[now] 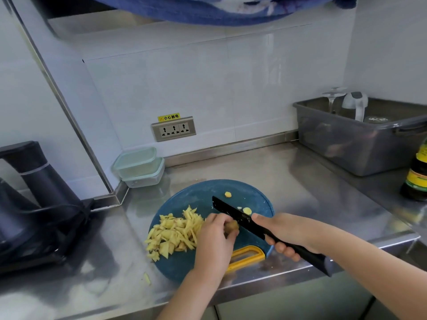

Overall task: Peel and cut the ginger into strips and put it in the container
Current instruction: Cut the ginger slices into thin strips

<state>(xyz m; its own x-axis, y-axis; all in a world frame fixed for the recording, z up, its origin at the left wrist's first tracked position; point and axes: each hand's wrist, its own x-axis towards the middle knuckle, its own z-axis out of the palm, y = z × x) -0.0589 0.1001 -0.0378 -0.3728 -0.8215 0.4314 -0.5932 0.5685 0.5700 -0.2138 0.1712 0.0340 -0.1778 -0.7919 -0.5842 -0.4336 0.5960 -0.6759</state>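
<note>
A round blue cutting board [196, 195] with a yellow handle lies on the steel counter. A heap of cut ginger strips and slices [172, 232] covers its left side. My left hand [215, 236] pinches a small ginger piece [231, 226] on the board. My right hand [280, 234] grips the handle of a black knife [233, 213], whose blade lies against that piece. Two small ginger bits [247, 210] sit beyond the blade. Two stacked clear containers [138, 166] with pale green lids stand in the back corner.
A dark appliance with a cable [34, 204] fills the left counter. A grey tub [360, 139] holding a kettle and glassware stands at the back right, with a dark sauce bottle [417, 176] beside it. A wall socket [173, 128] is behind the board. A stray ginger scrap [147, 278] lies near the counter's front edge.
</note>
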